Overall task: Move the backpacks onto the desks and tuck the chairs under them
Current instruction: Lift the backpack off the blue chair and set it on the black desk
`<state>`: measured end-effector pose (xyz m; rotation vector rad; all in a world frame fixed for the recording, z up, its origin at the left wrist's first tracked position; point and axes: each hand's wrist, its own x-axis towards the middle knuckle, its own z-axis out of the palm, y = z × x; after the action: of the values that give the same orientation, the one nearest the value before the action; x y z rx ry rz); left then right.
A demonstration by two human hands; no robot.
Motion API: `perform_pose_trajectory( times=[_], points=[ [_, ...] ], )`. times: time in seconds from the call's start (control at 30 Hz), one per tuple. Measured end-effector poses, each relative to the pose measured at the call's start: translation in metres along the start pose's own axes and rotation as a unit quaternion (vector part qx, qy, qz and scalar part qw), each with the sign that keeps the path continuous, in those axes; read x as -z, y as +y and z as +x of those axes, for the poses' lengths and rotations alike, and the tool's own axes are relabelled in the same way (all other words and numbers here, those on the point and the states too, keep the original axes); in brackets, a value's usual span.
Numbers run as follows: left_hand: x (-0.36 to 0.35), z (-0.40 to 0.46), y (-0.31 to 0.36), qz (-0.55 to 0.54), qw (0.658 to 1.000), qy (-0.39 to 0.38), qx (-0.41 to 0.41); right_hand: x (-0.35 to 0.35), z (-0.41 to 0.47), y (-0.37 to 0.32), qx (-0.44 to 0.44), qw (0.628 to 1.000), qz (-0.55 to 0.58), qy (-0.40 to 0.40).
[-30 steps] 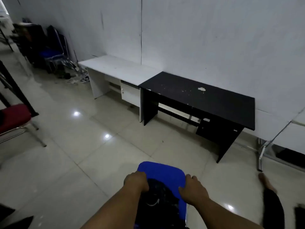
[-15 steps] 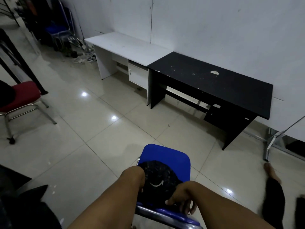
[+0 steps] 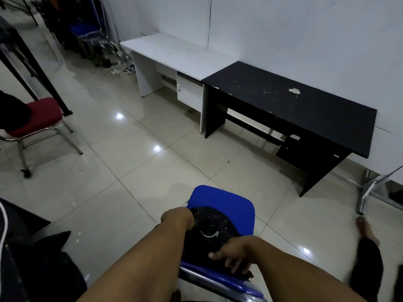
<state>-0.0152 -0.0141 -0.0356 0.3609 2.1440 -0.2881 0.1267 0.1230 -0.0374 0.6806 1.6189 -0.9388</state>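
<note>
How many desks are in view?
2: a white desk against the wall, and a black desk butted against its right end. Another table's metal legs show at far right; more may be hidden.

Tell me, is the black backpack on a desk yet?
No. The black backpack lies on the blue chair, both hands on it; the black desk is bare.

Pale glossy floor tiles [image 3: 135, 188], ceiling lights mirrored as bright spots. Plain white wall [image 3: 283, 35], vertical seam. Stacked chairs [image 3: 91, 38] and tangled cables [image 3: 115, 68] in far left corner. Dim light overall.
</note>
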Motion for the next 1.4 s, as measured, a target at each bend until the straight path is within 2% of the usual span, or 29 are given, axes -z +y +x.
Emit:
perform_pose_trajectory(
  times=[0.1,0.23,0.37,0.53,0.67,1.03,1.2,1.3,1.4],
  points=[
    [0.011,-0.004,0.006,-0.066,0.997,0.034,-0.003,0.0,-0.001,-0.004,0.039,0.994,0.09,0.043],
    [0.016,-0.012,0.019,-0.156,0.98,0.118,-0.015,0.004,0.001,-0.002,0.078,0.971,0.168,0.149],
    [0.022,-0.012,0.034,-0.243,0.947,0.196,-0.079,0.009,-0.002,0.0,0.119,0.919,0.284,0.246],
    [0.027,-0.035,0.063,-0.329,0.904,0.229,-0.15,0.022,-0.011,0.006,0.124,0.87,0.388,0.278],
    [0.02,-0.037,0.075,-0.364,0.891,0.225,-0.151,0.035,-0.02,0.019,0.11,0.864,0.384,0.307],
    [0.007,-0.024,0.053,-0.312,0.934,0.159,-0.069,0.05,-0.018,0.013,0.131,0.906,0.298,0.27],
    [0.004,-0.008,0.061,-0.341,0.924,0.173,0.001,0.069,-0.012,0.003,0.127,0.914,0.286,0.259],
    [0.0,-0.004,0.059,-0.214,0.943,0.252,-0.033,0.082,-0.016,0.006,0.13,0.918,0.29,0.238],
    [0.003,0.006,0.056,-0.075,0.953,0.266,-0.124,0.095,-0.016,0.013,0.127,0.927,0.272,0.226]
  ],
)
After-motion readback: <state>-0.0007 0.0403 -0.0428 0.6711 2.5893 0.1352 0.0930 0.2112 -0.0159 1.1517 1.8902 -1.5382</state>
